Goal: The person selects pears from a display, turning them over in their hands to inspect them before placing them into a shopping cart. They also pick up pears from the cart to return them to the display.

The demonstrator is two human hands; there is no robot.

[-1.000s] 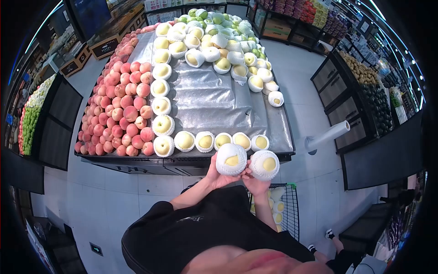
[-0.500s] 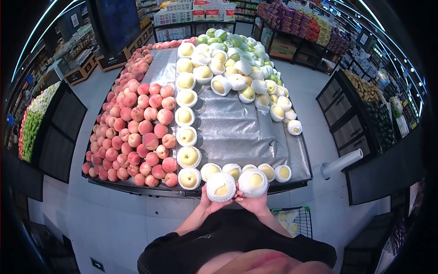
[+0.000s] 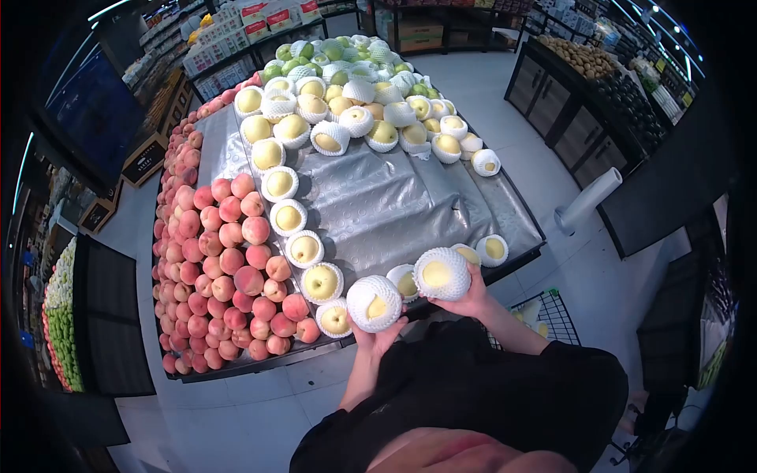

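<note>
A: Report hand status.

B: The left hand point(image 3: 377, 335) is closed under one net-wrapped pear point(image 3: 374, 303) and cups it from below. The right hand point(image 3: 471, 293) grips a second net-wrapped pear point(image 3: 441, 273) from its 4 o'clock side. Both pears are held just above the near edge of the display desk point(image 3: 378, 205), apart from each other and not touching.

A: Position relative to the stock?

B: The left-hand pear hangs over the front row, just beside the placed pear point(image 3: 334, 318) at its 8 o'clock. The right-hand pear sits between two placed pears of the same row, one at its 9 o'clock point(image 3: 404, 281) and one at its 3 o'clock point(image 3: 494, 249).

A: State of the display?

B: A column of wrapped pears point(image 3: 288, 217) runs from 12 o'clock down to the near corner, along the peaches point(image 3: 225, 268) on the 9 o'clock side. A front row runs along the near edge. A heap of pears point(image 3: 371, 102) fills the far end. The silver liner point(image 3: 386, 197) between them is bare.

A: Progress assessment?

B: In my judgement the border is laid and the middle remains to be filled. Neither held pear is set down yet. A wire cart point(image 3: 544, 315) stands at 4 o'clock of the person; its contents cannot be made out. A bag roll point(image 3: 587, 199) stands at the 3 o'clock side of the desk.
</note>
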